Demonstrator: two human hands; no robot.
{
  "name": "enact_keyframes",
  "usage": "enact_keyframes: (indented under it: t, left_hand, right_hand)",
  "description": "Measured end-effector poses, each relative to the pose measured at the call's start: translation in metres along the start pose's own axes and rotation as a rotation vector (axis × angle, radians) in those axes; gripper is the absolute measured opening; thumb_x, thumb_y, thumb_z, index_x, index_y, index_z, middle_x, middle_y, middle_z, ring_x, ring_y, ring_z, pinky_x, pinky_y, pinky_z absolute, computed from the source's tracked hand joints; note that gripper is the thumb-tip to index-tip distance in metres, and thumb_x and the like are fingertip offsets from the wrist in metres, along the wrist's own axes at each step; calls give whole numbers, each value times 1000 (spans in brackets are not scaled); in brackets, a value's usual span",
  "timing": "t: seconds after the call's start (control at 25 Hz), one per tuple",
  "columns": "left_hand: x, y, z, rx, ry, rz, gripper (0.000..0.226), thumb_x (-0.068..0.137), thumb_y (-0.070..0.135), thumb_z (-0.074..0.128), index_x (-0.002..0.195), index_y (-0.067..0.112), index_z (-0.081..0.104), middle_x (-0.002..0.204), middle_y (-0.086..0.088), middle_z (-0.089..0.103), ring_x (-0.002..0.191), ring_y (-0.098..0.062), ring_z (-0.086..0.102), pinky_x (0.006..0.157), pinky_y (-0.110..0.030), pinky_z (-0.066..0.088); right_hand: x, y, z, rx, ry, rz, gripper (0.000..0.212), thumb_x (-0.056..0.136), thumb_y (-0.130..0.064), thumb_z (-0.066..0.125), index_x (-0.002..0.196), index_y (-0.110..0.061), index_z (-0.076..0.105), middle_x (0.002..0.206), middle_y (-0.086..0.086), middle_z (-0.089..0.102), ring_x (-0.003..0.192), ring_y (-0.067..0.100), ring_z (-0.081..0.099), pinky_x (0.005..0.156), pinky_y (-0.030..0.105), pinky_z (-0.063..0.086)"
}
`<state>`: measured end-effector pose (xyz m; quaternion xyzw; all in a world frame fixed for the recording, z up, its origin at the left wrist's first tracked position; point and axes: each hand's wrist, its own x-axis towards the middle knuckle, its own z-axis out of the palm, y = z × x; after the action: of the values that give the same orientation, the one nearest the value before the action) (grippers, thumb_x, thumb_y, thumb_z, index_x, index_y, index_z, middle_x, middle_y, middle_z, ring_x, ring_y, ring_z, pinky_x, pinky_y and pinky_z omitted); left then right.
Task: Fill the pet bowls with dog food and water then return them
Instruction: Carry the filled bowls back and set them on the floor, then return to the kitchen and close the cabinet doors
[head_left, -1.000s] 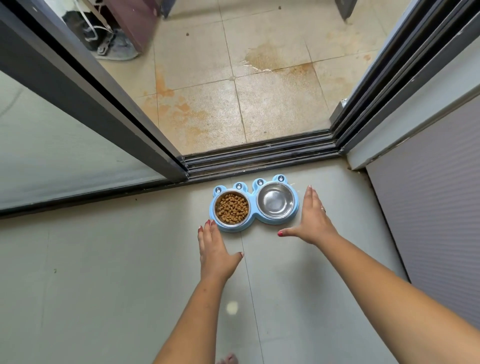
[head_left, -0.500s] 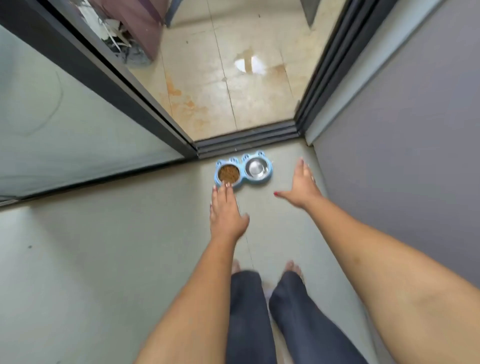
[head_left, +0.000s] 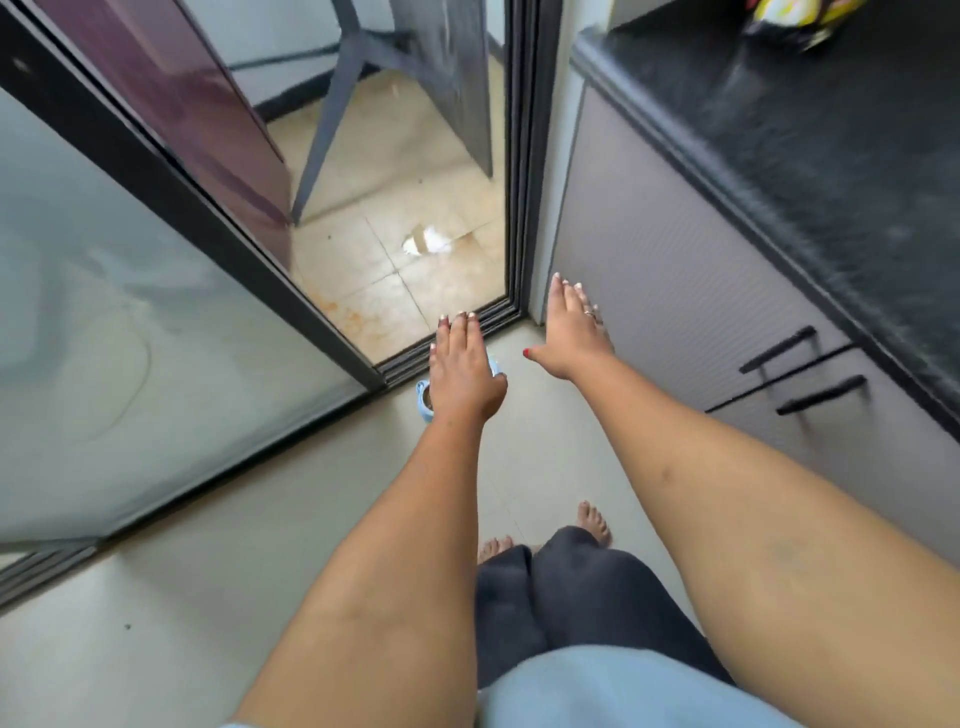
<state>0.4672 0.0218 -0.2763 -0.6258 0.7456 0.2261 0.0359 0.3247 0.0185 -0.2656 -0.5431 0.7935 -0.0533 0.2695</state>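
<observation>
Head view, left to right: the blue pet bowl stand (head_left: 424, 404) sits on the floor (head_left: 156, 623) by the sliding door track (head_left: 415, 358), mostly hidden under the left hand (head_left: 464, 371); brown kibble shows, water unseen. Left and right hand (head_left: 571, 332) are each a flat, spread, empty grip. Returning looks done.

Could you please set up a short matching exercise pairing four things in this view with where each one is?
Things:
1. pet bowl
2. cabinet handles
3. puddle
4. bare feet

Places:
A. on the tiled floor beyond the door track
B. mostly hidden under the left hand
C. on the grey cupboard front at right
D. below the trouser legs on the grey floor

Pairs: 1-B, 2-C, 3-A, 4-D
</observation>
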Motion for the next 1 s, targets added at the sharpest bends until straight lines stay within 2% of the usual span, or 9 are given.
enact_keyframes:
  t: [0.32,0.68,1.0]
  left_hand:
    - [-79,83,-74,55,201,287,86,92,36,56,156,11,3,165,-4,0,151,-23,-8,123,-39,4]
    - [-183,260,-100,94,335,724,85,97,36,52,156,15,-5,165,-2,-7,150,-20,-15,122,-38,-4]
    - [-221,376,-162,31,496,984,76,99,40,43,157,16,0,165,-3,-2,151,-22,-12,123,-40,-1]
  right_hand:
    - [-123,27,-95,-137,348,69,96,88,-35,63,153,-15,-6,163,5,-1,149,24,-6,120,38,-1]
    - [-262,138,-217,-214,705,301,93,91,-35,59,153,-15,-7,163,6,-2,149,26,-7,120,43,-1]
    - [-327,178,-330,-294,1065,445,90,91,-30,60,153,-15,-3,163,8,1,149,28,-3,120,44,1]
